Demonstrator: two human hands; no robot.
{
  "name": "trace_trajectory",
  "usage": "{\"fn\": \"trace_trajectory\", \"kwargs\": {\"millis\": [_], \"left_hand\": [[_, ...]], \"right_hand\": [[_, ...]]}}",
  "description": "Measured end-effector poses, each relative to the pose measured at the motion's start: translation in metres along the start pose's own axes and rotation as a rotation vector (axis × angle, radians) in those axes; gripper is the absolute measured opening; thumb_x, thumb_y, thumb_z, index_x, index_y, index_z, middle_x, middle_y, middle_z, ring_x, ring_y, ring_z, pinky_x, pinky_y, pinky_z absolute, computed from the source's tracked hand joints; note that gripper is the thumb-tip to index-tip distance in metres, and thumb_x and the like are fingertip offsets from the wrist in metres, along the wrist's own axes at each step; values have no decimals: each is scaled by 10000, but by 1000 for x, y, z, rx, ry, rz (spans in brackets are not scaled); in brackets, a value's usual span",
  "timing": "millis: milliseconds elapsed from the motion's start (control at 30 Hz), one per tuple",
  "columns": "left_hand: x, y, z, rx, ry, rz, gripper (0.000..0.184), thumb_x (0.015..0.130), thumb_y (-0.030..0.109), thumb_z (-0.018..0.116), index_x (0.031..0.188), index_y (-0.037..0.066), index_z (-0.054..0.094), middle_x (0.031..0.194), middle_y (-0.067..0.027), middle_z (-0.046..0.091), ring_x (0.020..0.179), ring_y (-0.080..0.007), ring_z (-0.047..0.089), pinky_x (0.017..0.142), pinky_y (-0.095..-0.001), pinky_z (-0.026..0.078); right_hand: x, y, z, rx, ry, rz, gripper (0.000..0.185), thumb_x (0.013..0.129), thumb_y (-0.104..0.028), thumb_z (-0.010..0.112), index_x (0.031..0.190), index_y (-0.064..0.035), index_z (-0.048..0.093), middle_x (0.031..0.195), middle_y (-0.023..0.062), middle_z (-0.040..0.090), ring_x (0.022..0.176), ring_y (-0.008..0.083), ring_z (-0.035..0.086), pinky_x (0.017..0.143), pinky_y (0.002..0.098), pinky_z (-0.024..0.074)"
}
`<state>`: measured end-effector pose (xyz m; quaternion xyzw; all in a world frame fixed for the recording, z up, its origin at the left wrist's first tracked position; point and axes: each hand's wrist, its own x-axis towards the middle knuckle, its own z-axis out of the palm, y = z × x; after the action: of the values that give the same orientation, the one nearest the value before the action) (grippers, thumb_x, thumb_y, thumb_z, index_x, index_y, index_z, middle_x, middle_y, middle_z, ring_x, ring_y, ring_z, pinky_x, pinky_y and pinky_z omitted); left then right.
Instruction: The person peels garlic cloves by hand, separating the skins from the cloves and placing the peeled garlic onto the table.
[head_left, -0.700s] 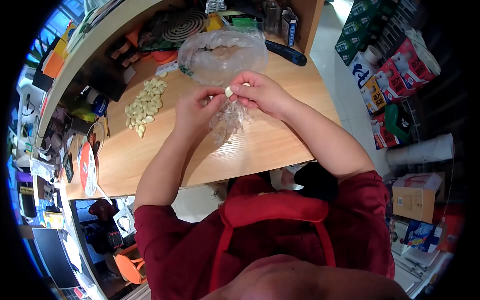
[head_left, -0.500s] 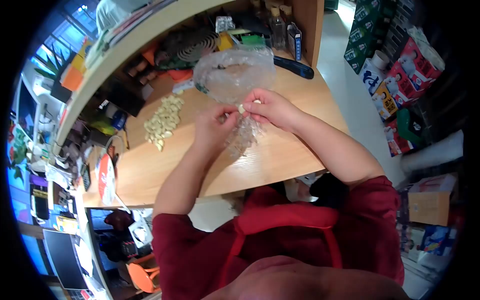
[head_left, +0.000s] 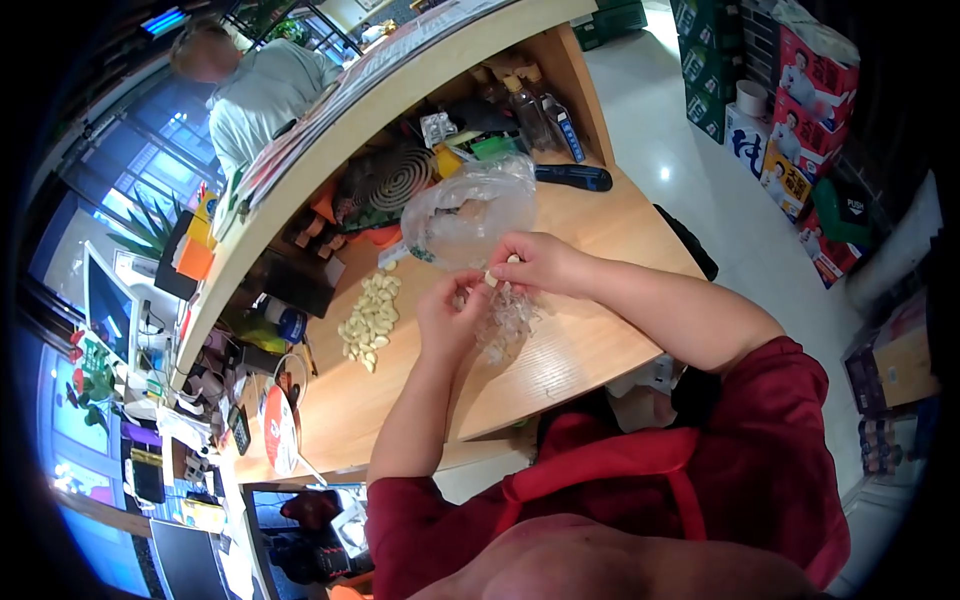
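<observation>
Both hands meet above a small heap of thin, papery garlic peels (head_left: 508, 325) on the wooden desk. Between my fingertips is a pale garlic clove (head_left: 491, 279). My right hand (head_left: 545, 264) pinches it from the right, with a second pale piece, probably another clove, tucked among its fingers. From the other side my left hand (head_left: 448, 312) is closed, thumb and forefinger at the same clove; its inner fingers are partly hidden. Peeled garlic cloves (head_left: 371, 318) lie in a loose pile left of my left hand. Just behind the hands rests a crumpled clear plastic bag (head_left: 470, 212).
A dark-handled tool (head_left: 573, 177) lies right of the bag. Bottles (head_left: 527, 112) and a coil (head_left: 402, 180) fill the shelf under the raised counter (head_left: 400, 85). A red-and-white round fan (head_left: 281, 430) is at the left. Beyond the counter a person (head_left: 265, 100) is visible.
The view has turned, so the desk and hands appear lower and a person shows at the upper left. My hands stay together over the peels, still at a clove.
</observation>
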<state>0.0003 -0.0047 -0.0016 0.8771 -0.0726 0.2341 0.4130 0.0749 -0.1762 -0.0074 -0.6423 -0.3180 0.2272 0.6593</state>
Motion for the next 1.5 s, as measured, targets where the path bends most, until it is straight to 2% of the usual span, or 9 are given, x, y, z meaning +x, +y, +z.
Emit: {"fn": "trace_trajectory", "kwargs": {"millis": [367, 567, 833, 933, 967, 1100, 1200, 1300, 1500], "left_hand": [[0, 3, 0, -79, -70, -167, 113, 748, 67, 659, 826, -12, 646, 736, -43, 635, 661, -74, 558, 601, -218, 459], [0, 0, -1, -189, -101, -271, 105, 751, 56, 652, 819, -24, 637, 732, -45, 631, 657, -76, 562, 594, -210, 464], [0, 20, -2, -367, -115, -408, 94, 781, 54, 626, 849, -8, 609, 769, -26, 606, 695, -80, 559, 619, -207, 459], [-1, 18, -2, -403, -121, -356, 97, 796, 78, 608, 874, 21, 614, 750, 1, 599, 588, -26, 483, 494, -163, 363], [-1, 18, -4, -405, -144, -359, 107, 789, 64, 610, 888, 22, 612, 762, 2, 596, 610, -30, 493, 510, -164, 369], [-1, 9, -5, -543, -184, -398, 108, 775, 64, 627, 872, 22, 606, 755, 2, 581, 628, -50, 506, 547, -182, 397], [-2, 6, -6, -517, -183, -468, 100, 766, 60, 639, 845, 15, 595, 760, -13, 581, 657, -70, 525, 579, -198, 422], [1, 3, -7, -377, -204, -407, 115, 763, 63, 645, 842, 8, 581, 753, -20, 575, 681, -88, 538, 601, -212, 436], [1, -25, 5, -611, -190, -394, 107, 762, 67, 652, 832, 4, 599, 764, -13, 578, 695, -66, 522, 621, -208, 432]], "right_hand": [[2, 3, -2, -141, -36, -87, 160, 810, -176, 624, 888, -53, 558, 803, 33, 606, 627, 81, 554, 548, 229, 452], [6, 13, 0, -378, 4, -298, 215, 785, -213, 647, 910, -51, 580, 864, 69, 627, 760, 155, 593, 664, 267, 467], [7, 11, 7, -452, 77, -381, 239, 778, -256, 642, 871, -44, 582, 807, 120, 619, 738, 233, 600, 643, 312, 461], [6, 10, 8, -458, 146, -458, 229, 782, -248, 631, 853, -38, 576, 778, 134, 617, 716, 266, 600, 622, 329, 460], [6, 9, 8, -475, 167, -478, 222, 784, -242, 627, 848, -36, 575, 775, 137, 616, 709, 276, 600, 615, 334, 461], [8, 15, 10, -500, 170, -465, 175, 783, -212, 635, 856, -59, 590, 796, 114, 612, 722, 249, 603, 617, 317, 465], [6, 12, 11, -539, 174, -477, 181, 777, -211, 643, 860, -60, 588, 797, 110, 612, 717, 245, 601, 617, 316, 464], [3, 5, 13, -576, 175, -479, 202, 774, -222, 643, 853, -52, 568, 771, 119, 613, 707, 271, 600, 612, 336, 463], [-3, -6, 17, -641, 157, -309, 228, 772, -236, 659, 881, -57, 570, 776, 97, 609, 682, 212, 580, 599, 299, 452]]}}
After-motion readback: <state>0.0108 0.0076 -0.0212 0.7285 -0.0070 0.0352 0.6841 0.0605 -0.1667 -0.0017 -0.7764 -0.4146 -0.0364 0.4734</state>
